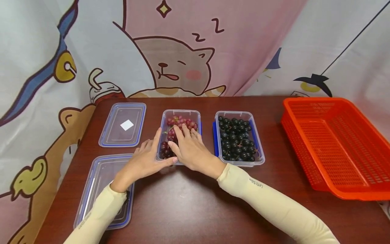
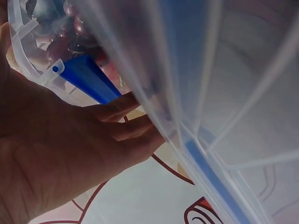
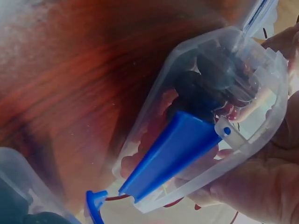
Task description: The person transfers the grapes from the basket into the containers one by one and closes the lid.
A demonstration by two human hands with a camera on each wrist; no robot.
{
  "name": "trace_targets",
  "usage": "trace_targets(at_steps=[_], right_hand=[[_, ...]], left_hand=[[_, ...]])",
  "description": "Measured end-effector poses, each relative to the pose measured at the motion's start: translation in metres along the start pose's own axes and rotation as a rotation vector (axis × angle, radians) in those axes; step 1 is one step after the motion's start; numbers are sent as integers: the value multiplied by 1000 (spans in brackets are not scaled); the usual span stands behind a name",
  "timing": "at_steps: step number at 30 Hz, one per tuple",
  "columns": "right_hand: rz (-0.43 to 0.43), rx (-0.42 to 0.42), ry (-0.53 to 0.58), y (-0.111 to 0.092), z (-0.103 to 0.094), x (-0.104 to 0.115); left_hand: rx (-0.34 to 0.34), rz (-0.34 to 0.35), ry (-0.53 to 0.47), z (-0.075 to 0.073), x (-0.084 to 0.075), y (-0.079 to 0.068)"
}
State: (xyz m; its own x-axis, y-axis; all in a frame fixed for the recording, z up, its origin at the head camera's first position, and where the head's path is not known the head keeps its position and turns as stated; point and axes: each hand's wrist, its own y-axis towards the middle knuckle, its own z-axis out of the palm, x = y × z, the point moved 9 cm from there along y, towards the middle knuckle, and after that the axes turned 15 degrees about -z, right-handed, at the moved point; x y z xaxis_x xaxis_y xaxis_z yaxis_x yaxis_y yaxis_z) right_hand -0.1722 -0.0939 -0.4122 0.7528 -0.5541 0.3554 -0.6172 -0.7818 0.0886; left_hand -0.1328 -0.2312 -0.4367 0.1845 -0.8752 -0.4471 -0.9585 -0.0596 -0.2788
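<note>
A clear plastic container [image 1: 199, 119] with blue side latches holds red grapes [image 1: 180, 120], the ones at its near end darker. Along its left side lies my left hand [image 1: 142, 162], fingers straight and thumb stretched across the near end. My right hand [image 1: 192, 149] is spread over the grapes from the right, its fingertips down among them and partly hiding them. In the right wrist view, a blue latch [image 3: 173, 156] hangs on the container's wall. To the right stands a second clear container [image 1: 259, 149], filled with black grapes [image 1: 234, 139].
A small clear lid [image 1: 117, 135] with a blue seal and white sticker lies at the back left. Nearer, a larger blue-sealed lid [image 1: 94, 179] sits partly under my left forearm. A red-orange perforated basket [image 1: 327, 176] occupies the table's right side. Behind hangs a printed curtain [image 1: 250, 40].
</note>
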Motion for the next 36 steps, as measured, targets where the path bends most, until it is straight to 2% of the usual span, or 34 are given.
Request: trace_targets(at_steps=[7,13,17,24,31,36], right_hand=[[-11,-13,-15,-3,-1,5],[-39,-39,25,-11,3,9],[-54,-114,61,-19,0,8],[-59,-237,48,-37,-1,10],[-68,-285,85,-43,-3,14],[-49,-262,79,-45,-3,10]], left_hand=[[-25,25,-6,-3,-4,-4],[-50,33,3,-7,-5,-11],[-55,65,-5,-11,-10,-12],[-53,127,17,-21,-16,-14],[-84,107,33,-38,1,-27],[-123,84,35,-57,19,-44]])
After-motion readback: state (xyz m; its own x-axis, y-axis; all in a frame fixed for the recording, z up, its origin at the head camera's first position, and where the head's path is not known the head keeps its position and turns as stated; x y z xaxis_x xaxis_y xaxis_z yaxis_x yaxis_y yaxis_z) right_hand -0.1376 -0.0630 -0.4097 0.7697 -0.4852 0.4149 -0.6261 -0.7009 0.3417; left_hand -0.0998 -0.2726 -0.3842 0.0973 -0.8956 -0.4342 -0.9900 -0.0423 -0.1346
